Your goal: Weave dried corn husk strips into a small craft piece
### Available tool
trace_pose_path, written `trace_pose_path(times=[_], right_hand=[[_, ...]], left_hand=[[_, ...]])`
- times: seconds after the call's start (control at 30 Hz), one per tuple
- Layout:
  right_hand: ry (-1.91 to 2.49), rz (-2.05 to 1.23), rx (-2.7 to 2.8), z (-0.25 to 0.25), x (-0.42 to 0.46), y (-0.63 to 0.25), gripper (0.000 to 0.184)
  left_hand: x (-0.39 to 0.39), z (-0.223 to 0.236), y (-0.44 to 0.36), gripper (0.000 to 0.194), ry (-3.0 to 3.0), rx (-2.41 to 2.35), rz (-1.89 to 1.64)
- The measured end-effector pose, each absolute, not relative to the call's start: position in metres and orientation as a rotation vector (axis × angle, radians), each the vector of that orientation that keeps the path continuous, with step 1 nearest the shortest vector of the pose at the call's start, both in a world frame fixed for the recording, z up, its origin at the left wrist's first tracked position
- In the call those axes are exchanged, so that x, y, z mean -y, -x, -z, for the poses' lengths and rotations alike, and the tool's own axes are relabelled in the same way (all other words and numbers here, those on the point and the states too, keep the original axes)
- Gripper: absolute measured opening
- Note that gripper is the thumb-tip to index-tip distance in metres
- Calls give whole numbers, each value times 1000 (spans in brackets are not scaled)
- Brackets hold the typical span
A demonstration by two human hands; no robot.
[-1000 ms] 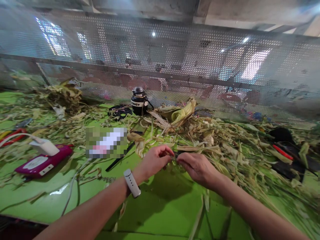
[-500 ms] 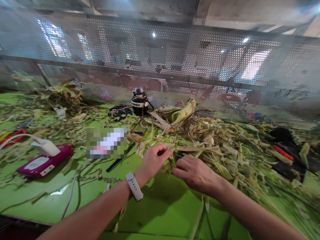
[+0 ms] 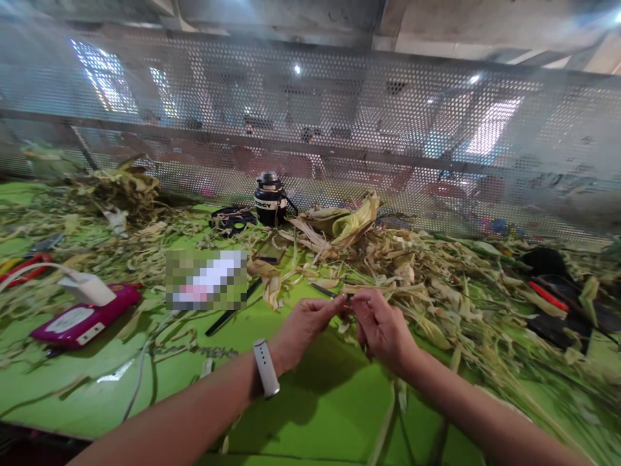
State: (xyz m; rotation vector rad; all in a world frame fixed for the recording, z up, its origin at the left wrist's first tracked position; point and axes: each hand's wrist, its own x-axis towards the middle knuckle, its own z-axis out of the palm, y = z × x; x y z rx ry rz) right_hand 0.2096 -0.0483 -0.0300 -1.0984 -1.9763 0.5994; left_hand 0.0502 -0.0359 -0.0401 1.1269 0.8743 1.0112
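My left hand (image 3: pixel 308 327), with a white watch band (image 3: pixel 266 369) on its wrist, is closed in a pinch near the middle of the green table (image 3: pixel 310 414). Pale bits of dried husk (image 3: pixel 347 323) hang at its fingertips. Facing it, my right hand (image 3: pixel 385 330) is closed with its fingertips almost touching the left ones. A slim dark pointed tool (image 3: pixel 323 290) runs leftward from the right fingers, passing behind the left fingertips. Its kind is unclear, since the fingers cover its rear end.
Dried corn husks (image 3: pixel 359 249) are heaped behind my hands and to the right. A black jar (image 3: pixel 270 200) stands by the perforated metal screen (image 3: pixel 310 116). Leftward lie a black stick (image 3: pixel 226 320), a purple power strip (image 3: pixel 85 318) with a charger, and red-handled pliers (image 3: pixel 29 268).
My right hand has risen and turned, bringing its fingertips up to the left ones. The slim dark tool now shows pointing left. My left hand has shifted slightly right and down.
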Motion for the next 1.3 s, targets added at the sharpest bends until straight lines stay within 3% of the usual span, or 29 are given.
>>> trace_pose_path(times=[0.17, 0.27, 0.53, 0.73, 0.97, 1.3], right_hand=[[1196, -1284, 1508, 25, 44, -204, 30], [1166, -1443, 1458, 25, 38, -206, 34], [1236, -1255, 1557, 17, 31, -215, 34], [1273, -1090, 1880, 4, 20, -234, 37], [1294, -1195, 1724, 10, 15, -236, 40], [1238, -1201, 1658, 12, 12, -240, 36]], left_hand=[[33, 42, -49, 29, -1182, -776, -1012], [36, 40, -51, 25, -1097, -798, -1003], [30, 28, -42, 14, -1022, -944, -1070], [23, 20, -34, 20, -1310, -1144, -1147], [28, 20, -28, 17, -1931, -1253, -1468], [15, 27, -26, 18, -1220, -1238, -1545]])
